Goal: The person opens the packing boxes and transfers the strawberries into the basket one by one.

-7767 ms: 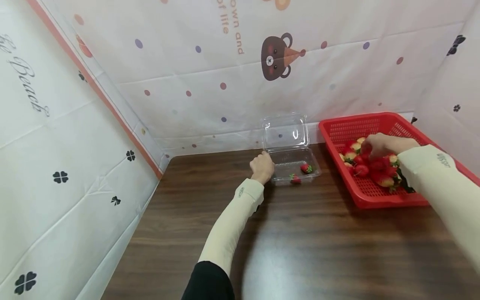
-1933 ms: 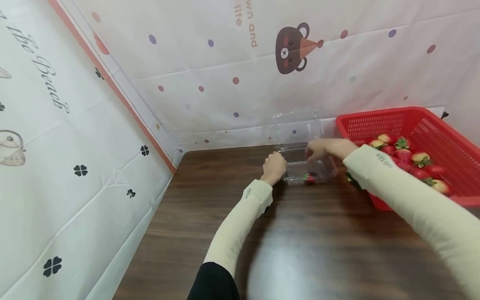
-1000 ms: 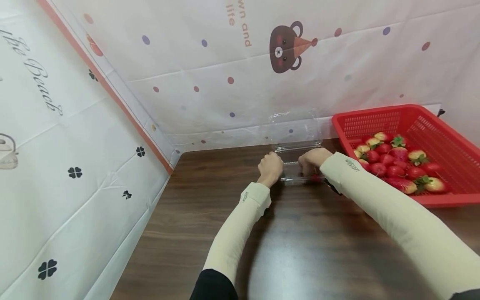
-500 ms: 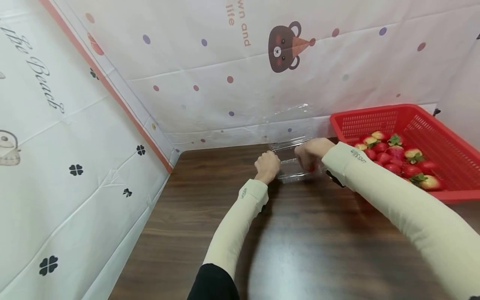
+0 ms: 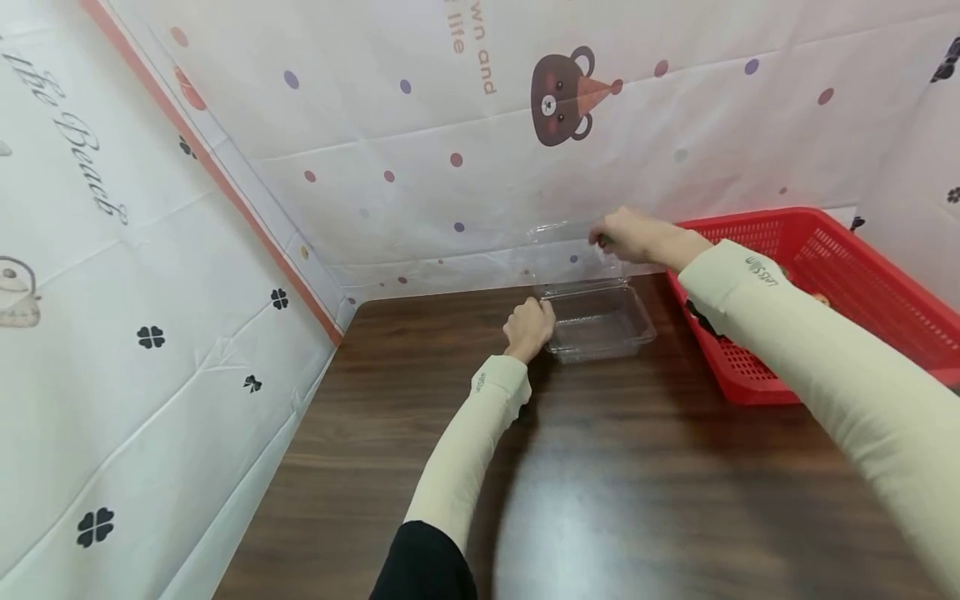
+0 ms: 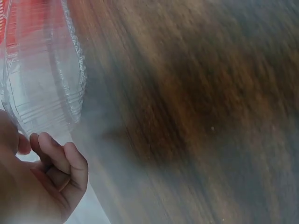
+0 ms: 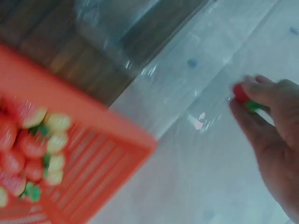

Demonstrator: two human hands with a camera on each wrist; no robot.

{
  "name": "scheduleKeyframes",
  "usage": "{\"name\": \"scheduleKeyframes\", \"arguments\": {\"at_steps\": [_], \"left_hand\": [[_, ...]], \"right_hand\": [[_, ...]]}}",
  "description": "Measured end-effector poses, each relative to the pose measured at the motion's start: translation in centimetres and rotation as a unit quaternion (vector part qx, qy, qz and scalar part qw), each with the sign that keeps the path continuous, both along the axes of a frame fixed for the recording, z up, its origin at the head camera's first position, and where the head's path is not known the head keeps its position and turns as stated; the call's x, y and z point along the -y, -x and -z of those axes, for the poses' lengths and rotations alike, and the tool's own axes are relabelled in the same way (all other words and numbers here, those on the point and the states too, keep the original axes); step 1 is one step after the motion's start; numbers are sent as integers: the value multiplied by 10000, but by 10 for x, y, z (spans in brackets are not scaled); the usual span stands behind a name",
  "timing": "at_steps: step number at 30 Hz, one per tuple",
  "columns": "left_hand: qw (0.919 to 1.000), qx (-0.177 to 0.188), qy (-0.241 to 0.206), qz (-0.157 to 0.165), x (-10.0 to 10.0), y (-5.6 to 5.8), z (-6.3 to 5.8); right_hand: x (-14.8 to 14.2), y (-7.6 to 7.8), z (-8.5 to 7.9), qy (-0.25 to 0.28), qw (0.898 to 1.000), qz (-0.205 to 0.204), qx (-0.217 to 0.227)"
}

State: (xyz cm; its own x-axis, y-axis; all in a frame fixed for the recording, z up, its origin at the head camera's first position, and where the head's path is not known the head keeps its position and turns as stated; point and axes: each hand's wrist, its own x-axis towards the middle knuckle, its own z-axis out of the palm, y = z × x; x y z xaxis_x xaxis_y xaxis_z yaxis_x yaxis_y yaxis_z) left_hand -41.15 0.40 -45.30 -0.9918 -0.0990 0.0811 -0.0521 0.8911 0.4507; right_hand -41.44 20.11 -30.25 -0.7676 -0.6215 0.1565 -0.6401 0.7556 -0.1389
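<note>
A clear plastic clamshell box [image 5: 602, 323] stands on the table with its lid [image 5: 557, 254] raised at the back against the wall sheet. My left hand [image 5: 529, 327] pinches the box's left edge, its other fingers curled, as the left wrist view also shows. Up in front of the raised lid, my right hand [image 5: 632, 236] pinches a small strawberry [image 7: 239, 93] between thumb and fingertips. The strawberry's red body and green leaves show in the right wrist view.
Right of the box stands a red plastic basket [image 5: 726, 362] with several strawberries [image 7: 32, 144], mostly hidden behind the right sleeve in the head view. White printed sheets [image 5: 337, 108] line the back and sides of the brown wooden table [image 5: 420, 400].
My right hand has lifted out of the box, up and away to the lid, carrying a strawberry. Two strawberries lay in the box earlier. My left hand still grips the box.
</note>
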Motion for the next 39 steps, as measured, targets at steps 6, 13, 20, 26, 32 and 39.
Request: {"name": "scheduleKeyframes", "arguments": {"at_steps": [6, 13, 20, 26, 32, 39], "left_hand": [[9998, 11, -196, 39, 3, -3, -7], [9986, 71, 468, 250, 1, 0, -12], [9947, 85, 953, 373, -5, 2, -19], [9917, 387, 1183, 313, -2, 0, -21], [9865, 494, 1462, 538, -4, -2, -23], [9837, 575, 1587, 624, -6, -5, -23]], "right_hand": [[-28, -2, -11, 242, 9961, 249, -816], [-44, -10, -25, 444, 9889, -4, -1416], [-54, -15, -38, 368, 9809, -193, -1902], [-57, -16, -41, 701, 9626, -367, -2590], [-69, -23, -45, 1025, 9290, -621, -3502], [-98, -30, -53, 1097, 9284, -168, -3548]]}}
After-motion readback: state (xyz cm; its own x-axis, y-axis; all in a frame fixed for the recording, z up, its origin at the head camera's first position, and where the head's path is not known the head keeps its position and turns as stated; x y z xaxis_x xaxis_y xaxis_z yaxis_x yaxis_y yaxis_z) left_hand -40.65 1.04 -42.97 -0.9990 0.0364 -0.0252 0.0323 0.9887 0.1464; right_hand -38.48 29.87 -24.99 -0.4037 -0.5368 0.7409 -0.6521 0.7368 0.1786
